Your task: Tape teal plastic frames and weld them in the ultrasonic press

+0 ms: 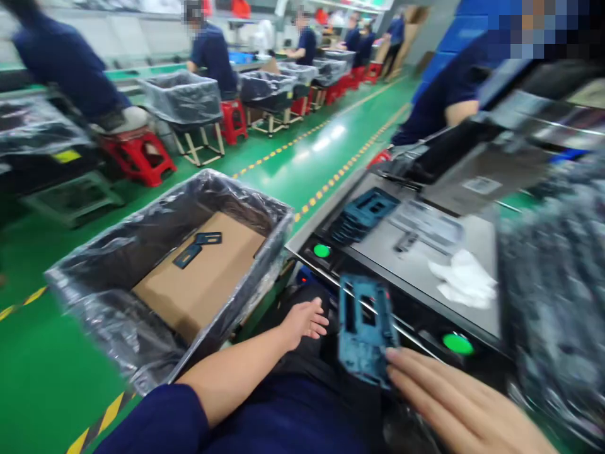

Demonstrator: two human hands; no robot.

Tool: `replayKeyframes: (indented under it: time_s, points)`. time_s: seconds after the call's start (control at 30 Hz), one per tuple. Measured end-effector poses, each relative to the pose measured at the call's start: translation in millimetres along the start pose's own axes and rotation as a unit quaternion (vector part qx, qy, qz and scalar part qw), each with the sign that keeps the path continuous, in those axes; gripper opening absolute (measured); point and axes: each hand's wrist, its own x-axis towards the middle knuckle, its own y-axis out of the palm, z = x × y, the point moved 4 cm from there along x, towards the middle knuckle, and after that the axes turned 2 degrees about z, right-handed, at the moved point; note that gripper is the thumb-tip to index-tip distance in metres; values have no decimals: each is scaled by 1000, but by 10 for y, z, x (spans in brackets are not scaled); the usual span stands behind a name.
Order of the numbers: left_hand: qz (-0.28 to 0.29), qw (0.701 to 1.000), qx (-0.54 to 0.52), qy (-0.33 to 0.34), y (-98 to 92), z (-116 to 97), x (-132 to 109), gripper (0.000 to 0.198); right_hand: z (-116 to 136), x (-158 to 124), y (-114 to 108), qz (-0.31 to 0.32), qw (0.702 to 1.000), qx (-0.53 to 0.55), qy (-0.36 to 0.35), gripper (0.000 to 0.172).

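My right hand (439, 391) pinches a dark teal plastic housing (363, 331) by its lower right corner. The part is a flat, rounded rectangle with slots cut through it, tilted up in front of my lap. To the left of it, my left hand (305, 323) hangs over my legs, fingers loosely bent and apart, holding nothing. Beyond my hands, a stack of similar teal housings (371, 208) sits on the machine bed (378, 243). Two small dark frames (188, 255) lie on cardboard (203, 284) inside a plastic-lined bin (227, 315) at my left.
The machine's front edge carries two green buttons (322, 251). On its bed are a grey fixture (428, 226) and a crumpled white cloth (466, 280). Plastic-wrapped parts (553, 296) stand at the right. Co-workers sit along a line of lined bins (182, 98) and red stools (142, 154).
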Motion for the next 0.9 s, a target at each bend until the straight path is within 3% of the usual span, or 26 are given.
replayKeyframes:
  time_s: [0.1,0.17,0.23,0.33,0.43,0.47,0.53,0.6,0.67,0.7,0.8,0.9]
  points:
    - [104,992,-39,-60,257,-72,24,74,296,-271,151,100,993,-38,-56,43]
    - [155,974,-106,-125,399,-75,-17,67,404,-426,245,104,993,-52,-29,38]
    - [161,971,-87,-156,457,-60,-33,45,449,-595,343,101,993,-57,17,33]
    - [166,965,-27,-201,498,23,-9,26,421,-912,370,77,988,-85,104,27]
    - [116,968,-16,-222,494,112,24,28,265,-1376,137,22,948,-133,289,26]
    - [98,970,-16,-223,489,132,28,31,192,-1576,9,1,917,-152,370,26]
    - [75,972,-12,-223,483,158,29,34,39,-2032,-268,-16,823,-189,536,26]
    - [74,972,-6,-223,488,171,28,33,-98,-2505,-526,10,698,-215,683,28]
    - [77,971,-2,-224,497,181,27,33,-199,-2914,-739,44,581,-218,783,30]
    - [76,971,-1,-225,500,185,26,33,-241,-3080,-822,56,536,-212,815,31]
    - [69,972,2,-226,514,198,13,34,-357,-3433,-970,72,456,-184,868,34]
    - [69,971,7,-228,528,200,-12,34,-494,-3627,-992,81,428,-155,887,32]
